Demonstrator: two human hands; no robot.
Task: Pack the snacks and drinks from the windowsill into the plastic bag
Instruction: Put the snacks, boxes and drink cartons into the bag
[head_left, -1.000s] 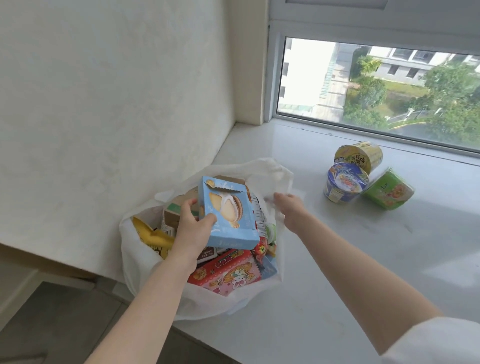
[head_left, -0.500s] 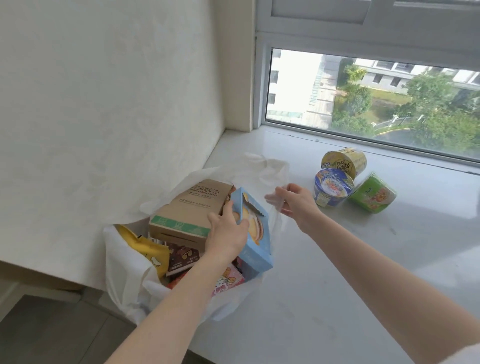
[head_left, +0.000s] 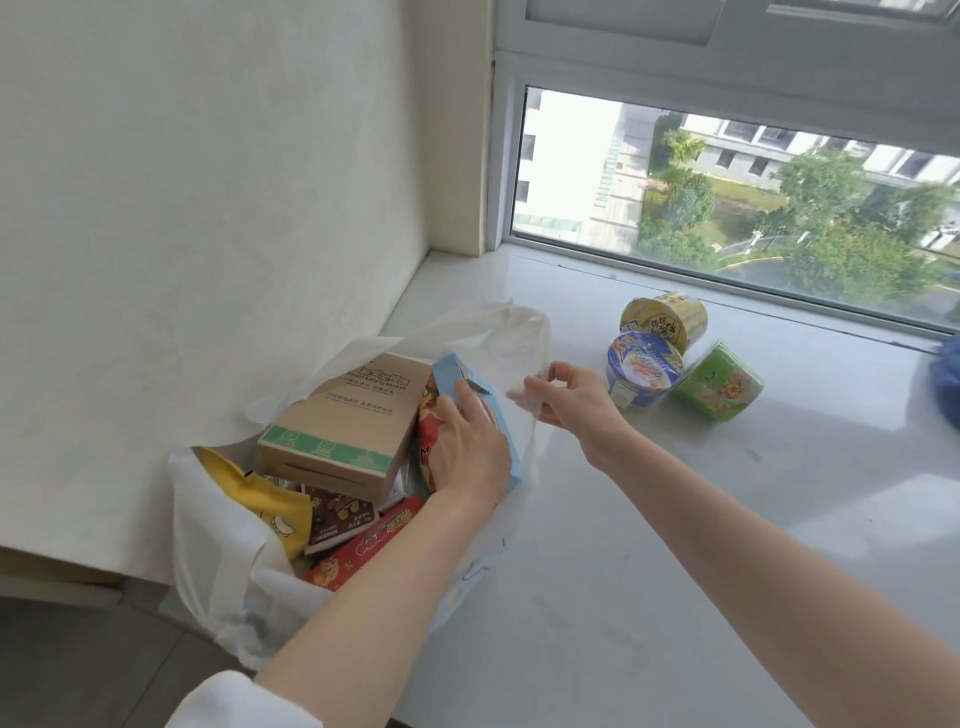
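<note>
The left hand (head_left: 470, 447) gripped a light-blue snack box (head_left: 480, 410) standing on edge inside the white plastic bag (head_left: 223, 561), at 3 o'clock of a brown carton (head_left: 343, 426). The right hand (head_left: 571, 405) pinched the bag's rim. Three instant-noodle cups (head_left: 680, 358) lay at 2 o'clock on the windowsill (head_left: 649, 545).

The white sill (head_left: 675, 545) carries a white plastic bag (head_left: 218, 561) at its 9 o'clock edge, hanging partly over the side. Toward 1 o'clock, near the window, three noodle cups lie on their sides, touching: a yellow cup (head_left: 667, 318) farthest, a blue cup (head_left: 641, 370) nearer, a green cup (head_left: 719, 382) at its right
</note>
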